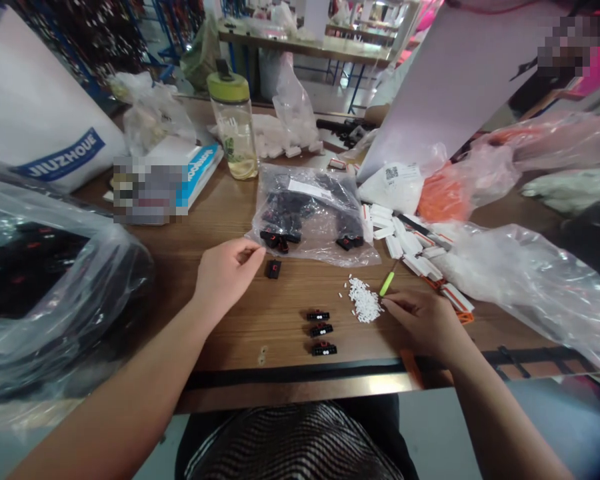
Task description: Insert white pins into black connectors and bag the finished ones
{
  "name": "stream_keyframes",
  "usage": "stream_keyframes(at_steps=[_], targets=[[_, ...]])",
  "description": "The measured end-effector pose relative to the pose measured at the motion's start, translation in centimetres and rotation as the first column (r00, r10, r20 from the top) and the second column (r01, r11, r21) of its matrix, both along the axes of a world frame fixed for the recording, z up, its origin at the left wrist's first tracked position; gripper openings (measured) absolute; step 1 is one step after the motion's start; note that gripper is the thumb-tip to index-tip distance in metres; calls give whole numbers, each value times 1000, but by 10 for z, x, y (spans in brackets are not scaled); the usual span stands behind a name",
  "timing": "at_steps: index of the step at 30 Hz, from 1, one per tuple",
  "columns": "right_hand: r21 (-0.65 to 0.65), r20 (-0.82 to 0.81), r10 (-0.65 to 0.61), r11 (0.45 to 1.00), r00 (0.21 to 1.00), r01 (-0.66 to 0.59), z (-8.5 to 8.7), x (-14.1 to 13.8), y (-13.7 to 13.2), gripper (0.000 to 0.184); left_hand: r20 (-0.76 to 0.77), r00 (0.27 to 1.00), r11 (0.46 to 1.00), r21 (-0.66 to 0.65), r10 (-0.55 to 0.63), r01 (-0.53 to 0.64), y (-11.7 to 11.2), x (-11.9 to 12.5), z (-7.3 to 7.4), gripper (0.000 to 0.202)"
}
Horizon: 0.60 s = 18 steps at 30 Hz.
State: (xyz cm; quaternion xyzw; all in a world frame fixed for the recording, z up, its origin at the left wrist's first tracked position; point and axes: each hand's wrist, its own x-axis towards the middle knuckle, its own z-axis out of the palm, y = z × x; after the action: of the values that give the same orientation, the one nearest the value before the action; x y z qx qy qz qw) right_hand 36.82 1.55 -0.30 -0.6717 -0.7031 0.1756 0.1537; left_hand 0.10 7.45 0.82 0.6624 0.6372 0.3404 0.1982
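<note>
Three black blocks (321, 331) sit in a short column near the front of the worktop (240, 333), each showing white bits on its near face; I'd read those as done. One lone block (274, 269) lies just beside the left hand (227, 273), no white visible on it, so likely not done. More black parts are in the clear bag (310, 180) behind it and, it seems, in the big bag (135, 267) at far left, so judging by stock most is left. Loose white pins (364, 301) are heaped by the right hand (427, 323), green tool (387, 284) just behind its fingertips. Left grip: thumb and finger narrow, at the clear bag's near corner; can't tell if closed or holding anything. Right grip: looks narrow at the heap's edge, same caveat. Edges: front edge (300, 396) runs close to the column, metal-faced with a dark strip above. Room: best stretch is wood between left forearm and column, with a decent gap from column to lone block. Right is tight: white parts (420, 248) and bagging crowd in behind that hand. Back is bounded by the clear bag and bottle (234, 133).
</note>
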Motion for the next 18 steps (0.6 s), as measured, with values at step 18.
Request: stream_keyframes(at_steps=[18], targets=[[-62, -29, 4, 998, 1000, -5, 4, -6, 5, 24, 156, 926, 896, -240, -345, 374, -8, 13, -4, 15]])
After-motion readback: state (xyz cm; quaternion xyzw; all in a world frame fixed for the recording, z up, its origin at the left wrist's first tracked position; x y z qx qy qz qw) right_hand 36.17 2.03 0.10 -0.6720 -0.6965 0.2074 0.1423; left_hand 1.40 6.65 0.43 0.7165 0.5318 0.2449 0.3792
